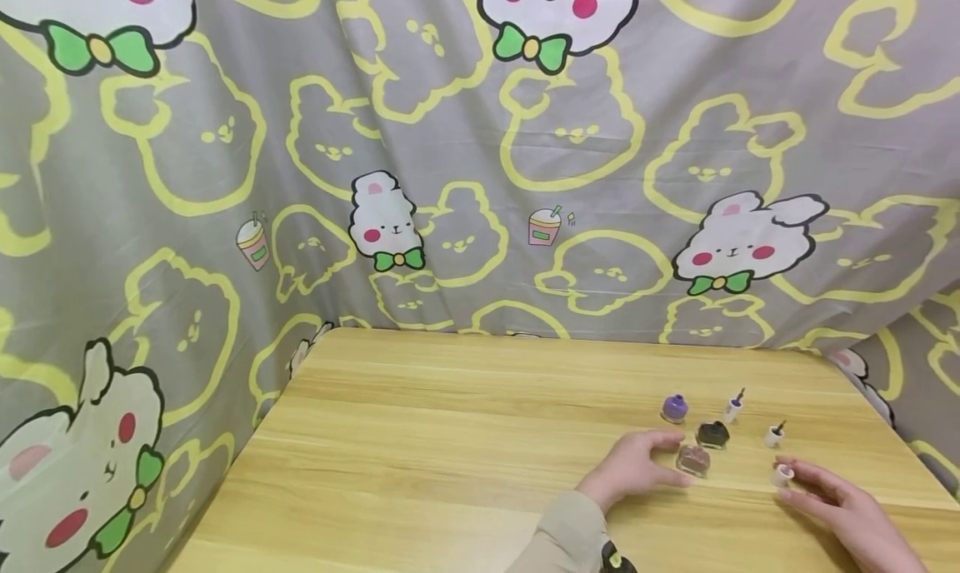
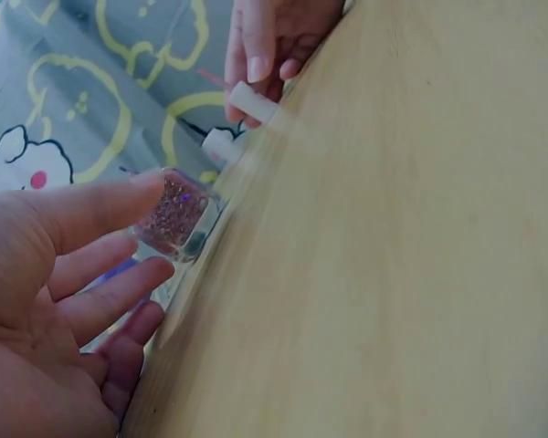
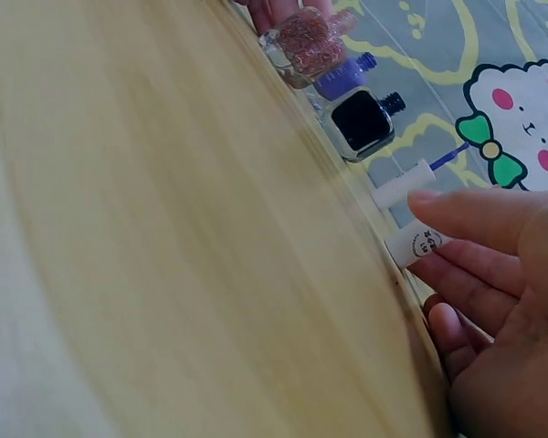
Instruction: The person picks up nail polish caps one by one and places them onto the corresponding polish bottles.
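Observation:
An uncapped nail polish bottle with pink glitter (image 1: pixel 693 461) stands on the wooden table. My left hand (image 1: pixel 633 465) is around its near left side, thumb and fingers spread and relaxed, fingertips right at the glass. The thumb tip overlaps the bottle in the left wrist view. A white brush cap (image 1: pixel 783 475) stands upright, brush up, between the thumb and fingers of my right hand (image 1: pixel 843 502). In the right wrist view, the thumb (image 3: pixel 466 217) lies straight with a small gap to the cap (image 3: pixel 415 243); its brush is hidden behind the thumb.
Behind the glitter bottle stand an uncapped black polish bottle (image 1: pixel 712 435) and a purple one (image 1: pixel 675 408). Two more white brush caps, one farther back (image 1: pixel 734 408) and one nearer (image 1: pixel 774 436), stand brush up to their right. A patterned curtain (image 1: pixel 465 181) hangs behind the table.

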Tool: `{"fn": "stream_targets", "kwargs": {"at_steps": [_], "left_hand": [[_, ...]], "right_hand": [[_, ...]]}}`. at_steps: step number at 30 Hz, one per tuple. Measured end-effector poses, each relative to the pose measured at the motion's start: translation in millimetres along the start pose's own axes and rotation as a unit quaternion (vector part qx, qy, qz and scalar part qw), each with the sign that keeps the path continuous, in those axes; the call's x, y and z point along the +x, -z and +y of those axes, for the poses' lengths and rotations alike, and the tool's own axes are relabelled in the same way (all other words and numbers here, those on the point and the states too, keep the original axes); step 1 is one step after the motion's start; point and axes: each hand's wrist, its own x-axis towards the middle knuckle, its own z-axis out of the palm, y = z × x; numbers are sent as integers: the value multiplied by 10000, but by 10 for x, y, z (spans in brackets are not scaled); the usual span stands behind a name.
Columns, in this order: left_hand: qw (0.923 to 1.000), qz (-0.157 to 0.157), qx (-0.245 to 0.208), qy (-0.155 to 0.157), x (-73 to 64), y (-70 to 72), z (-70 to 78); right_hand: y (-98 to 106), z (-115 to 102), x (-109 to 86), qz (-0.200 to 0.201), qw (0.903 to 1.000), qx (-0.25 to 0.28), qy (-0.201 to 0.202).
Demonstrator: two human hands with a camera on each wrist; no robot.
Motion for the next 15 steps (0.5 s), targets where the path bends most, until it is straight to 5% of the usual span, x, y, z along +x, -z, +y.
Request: {"fn": "stream_targets", "kwargs": {"at_steps": [9, 15], "left_hand": [[9976, 321, 606, 54, 28, -48, 44], [9944, 657, 720, 417, 43, -120, 100]], "right_hand": [[14, 42, 52, 28, 9997, 89, -206], [13, 31, 73, 34, 9991, 178, -380]]}}
